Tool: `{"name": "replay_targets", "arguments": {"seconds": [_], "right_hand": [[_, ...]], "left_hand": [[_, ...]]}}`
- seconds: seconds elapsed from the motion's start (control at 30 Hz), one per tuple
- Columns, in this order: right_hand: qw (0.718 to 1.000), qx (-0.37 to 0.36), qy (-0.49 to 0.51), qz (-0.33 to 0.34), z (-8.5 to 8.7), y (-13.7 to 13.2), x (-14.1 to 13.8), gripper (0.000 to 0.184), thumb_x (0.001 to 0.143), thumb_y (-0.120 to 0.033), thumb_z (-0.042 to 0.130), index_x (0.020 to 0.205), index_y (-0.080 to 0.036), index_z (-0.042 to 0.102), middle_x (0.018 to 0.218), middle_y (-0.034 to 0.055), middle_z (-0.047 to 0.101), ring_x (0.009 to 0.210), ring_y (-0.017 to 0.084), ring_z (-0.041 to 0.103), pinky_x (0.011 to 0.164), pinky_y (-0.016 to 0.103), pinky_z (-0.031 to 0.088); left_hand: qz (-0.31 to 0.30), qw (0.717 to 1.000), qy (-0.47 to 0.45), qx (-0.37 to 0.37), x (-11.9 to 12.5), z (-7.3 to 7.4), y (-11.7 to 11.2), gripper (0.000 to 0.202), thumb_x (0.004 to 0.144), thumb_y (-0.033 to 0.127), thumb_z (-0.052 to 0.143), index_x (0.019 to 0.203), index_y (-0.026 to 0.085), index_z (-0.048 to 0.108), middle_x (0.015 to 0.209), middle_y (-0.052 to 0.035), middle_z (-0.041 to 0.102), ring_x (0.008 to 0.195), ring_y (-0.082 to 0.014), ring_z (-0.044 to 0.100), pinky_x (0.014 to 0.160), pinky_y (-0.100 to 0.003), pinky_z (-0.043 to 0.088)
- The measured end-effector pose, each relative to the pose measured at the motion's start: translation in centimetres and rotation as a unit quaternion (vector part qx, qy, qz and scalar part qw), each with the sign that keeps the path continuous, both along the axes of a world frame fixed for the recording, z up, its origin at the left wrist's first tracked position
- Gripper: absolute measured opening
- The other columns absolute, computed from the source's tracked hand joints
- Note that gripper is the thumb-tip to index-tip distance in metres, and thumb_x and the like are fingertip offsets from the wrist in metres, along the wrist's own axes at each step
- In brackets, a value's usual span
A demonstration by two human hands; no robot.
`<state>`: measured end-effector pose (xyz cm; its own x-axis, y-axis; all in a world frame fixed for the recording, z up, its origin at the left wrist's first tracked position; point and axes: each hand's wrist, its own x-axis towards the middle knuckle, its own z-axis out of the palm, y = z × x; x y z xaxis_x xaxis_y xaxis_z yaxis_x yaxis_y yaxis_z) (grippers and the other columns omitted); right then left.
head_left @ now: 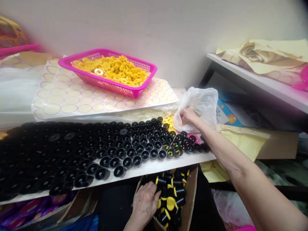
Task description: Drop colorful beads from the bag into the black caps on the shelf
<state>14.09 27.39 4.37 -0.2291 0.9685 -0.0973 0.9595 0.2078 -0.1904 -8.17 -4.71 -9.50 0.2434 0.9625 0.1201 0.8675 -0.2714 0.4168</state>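
Note:
My right hand reaches into a white plastic bag at the right end of the shelf; its fingers are mostly hidden there. Rows of small black cups stand upright along the shelf, and several near the bag hold tiny coloured bits. Below, my left hand lies over the left edge of a cardboard box, fingers stretched and loosely apart. Inside that box are jumbled black cylinders with yellow caps, close to my left fingertips.
A pink basket of yellow ring-like pieces sits on sheets of oval stickers behind the cups. Yellow pieces lie beside the bag. A white raised shelf juts in at right. Purple items are stored lower left.

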Motion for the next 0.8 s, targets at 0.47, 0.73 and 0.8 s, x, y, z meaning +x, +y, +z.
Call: {"name": "replay_targets", "arguments": {"seconds": [0.47, 0.73, 0.8], "right_hand": [[0.891, -0.021, 0.449, -0.068, 1.8, -2.9, 0.2, 0.031, 0.055, -0.032, 0.065, 0.08, -0.014, 0.062, 0.07, 0.0009, 0.06, 0.057, 0.01, 0.049, 0.056, 0.024, 0.041], [0.967, -0.028, 0.194, 0.164, 2.6, -4.5, -6.5, 0.013, 0.066, -0.017, 0.054, 0.071, -0.014, 0.066, 0.07, 0.0012, 0.06, 0.071, 0.014, 0.052, 0.066, 0.025, 0.038], [0.978, 0.014, 0.07, 0.193, 2.4, -4.4, -7.4, 0.018, 0.068, -0.013, 0.052, 0.074, -0.014, 0.069, 0.077, 0.0041, 0.063, 0.075, 0.016, 0.053, 0.066, 0.025, 0.036]], "left_hand": [[0.007, 1.0, 0.006, -0.011, 0.1, 0.1, 0.0, 0.01, 0.081, 0.017, 0.056, 0.072, 0.02, 0.059, 0.074, -0.0006, 0.065, 0.067, -0.0156, 0.061, 0.063, -0.027, 0.044], [0.006, 1.0, 0.0, -0.003, 0.1, 0.0, -0.1, 0.01, 0.08, 0.017, 0.056, 0.07, 0.02, 0.058, 0.072, -0.0003, 0.064, 0.067, -0.0153, 0.061, 0.063, -0.027, 0.044], [0.009, 1.0, -0.005, -0.002, 0.1, 0.0, -0.1, 0.01, 0.08, 0.017, 0.057, 0.07, 0.02, 0.057, 0.072, -0.0001, 0.064, 0.067, -0.0153, 0.061, 0.063, -0.028, 0.043]]}}
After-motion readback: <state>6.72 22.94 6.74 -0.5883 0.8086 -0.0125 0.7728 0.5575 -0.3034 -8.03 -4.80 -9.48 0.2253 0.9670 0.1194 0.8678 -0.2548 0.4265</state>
